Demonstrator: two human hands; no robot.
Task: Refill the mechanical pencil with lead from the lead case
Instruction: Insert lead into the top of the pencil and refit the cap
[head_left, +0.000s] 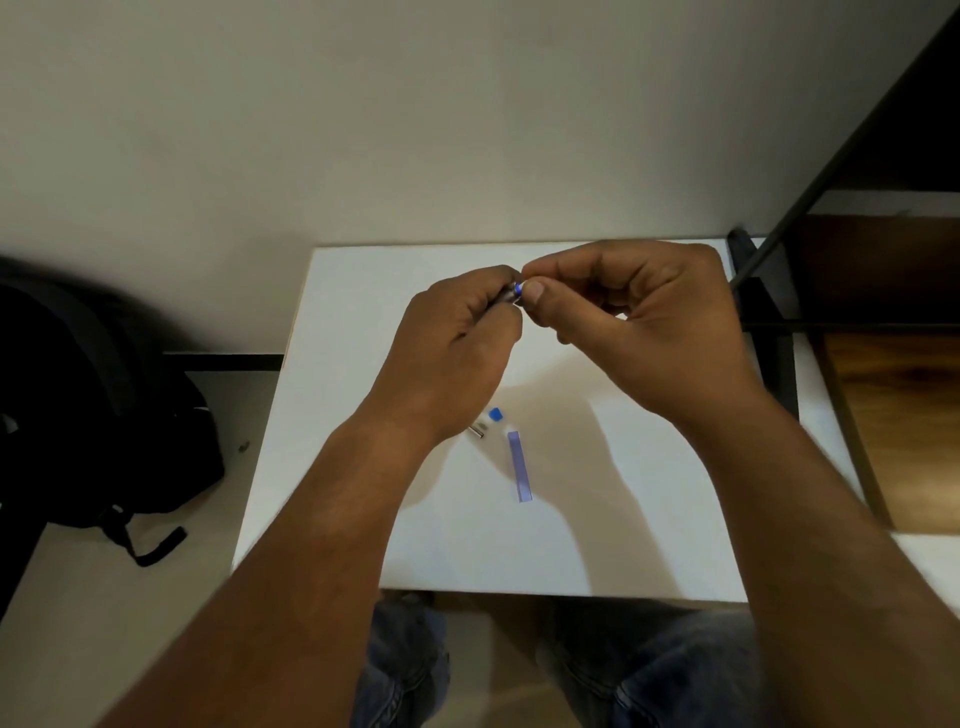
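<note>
My left hand (457, 338) is closed around the mechanical pencil (516, 291); only its blue and silver end shows between the fingers, and the rest of the barrel is hidden in the fist. My right hand (634, 317) pinches at that same end with thumb and forefinger; whether a lead is between them is too small to tell. Both hands hover above the far half of the white table (649, 519). The translucent purple lead case (520, 466) lies flat below the hands. A small blue cap (496, 414) and a small silver and white piece (479, 430) lie beside my left wrist.
A black backpack (98, 415) sits on the floor to the left. A dark metal frame (769, 312) and a wooden shelf (893, 405) stand at the right. A pale wall rises behind the table. My knees in jeans (649, 670) show under the near edge.
</note>
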